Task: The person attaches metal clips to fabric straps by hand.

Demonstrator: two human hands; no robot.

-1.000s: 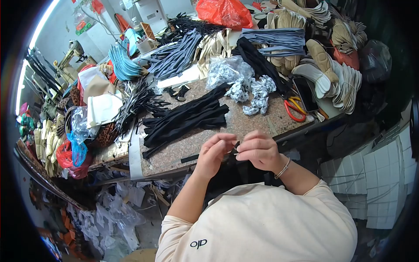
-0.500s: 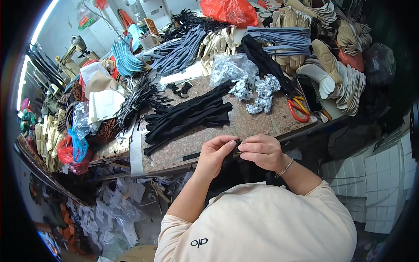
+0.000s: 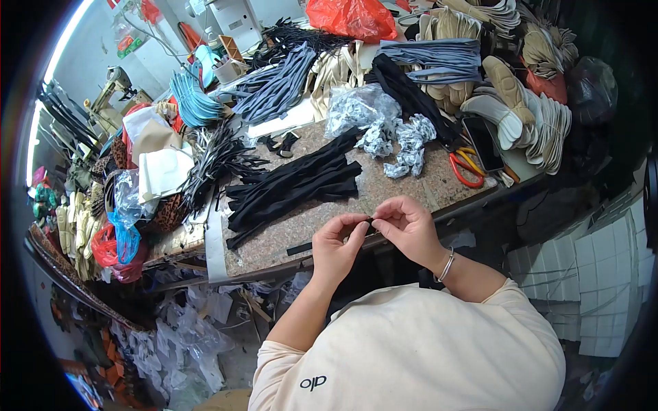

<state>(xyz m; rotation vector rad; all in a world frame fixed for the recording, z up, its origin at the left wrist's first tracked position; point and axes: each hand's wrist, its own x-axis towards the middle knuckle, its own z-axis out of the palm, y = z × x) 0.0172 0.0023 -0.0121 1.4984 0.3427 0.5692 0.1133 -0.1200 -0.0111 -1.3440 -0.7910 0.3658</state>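
At the table's front edge, my left hand [image 3: 337, 248] and my right hand [image 3: 415, 231] meet with thumbs and fingers pinched. Both grip a narrow black strap [image 3: 299, 247]; one end sticks out to the left of my left hand, over the stone tabletop. Most of the strap between the fingers is hidden, and any small part there is too small to make out. Just beyond my hands lies a pile of black fabric strips [image 3: 295, 185]. Crumpled silvery packets [image 3: 411, 147] lie farther back, right of the pile.
Red-handled scissors [image 3: 466, 171] and a dark phone [image 3: 482, 142] lie near the right table edge. Grey-blue strips [image 3: 274, 85], a red plastic bag [image 3: 353, 19] and bundled beige insoles [image 3: 507, 89] crowd the back. Dark thin straps [image 3: 219, 154] hang at left.
My right hand has turned, its fingers now raised and curled with the thumb against the strap. My left hand stays nearly in place. The view has shifted slightly.
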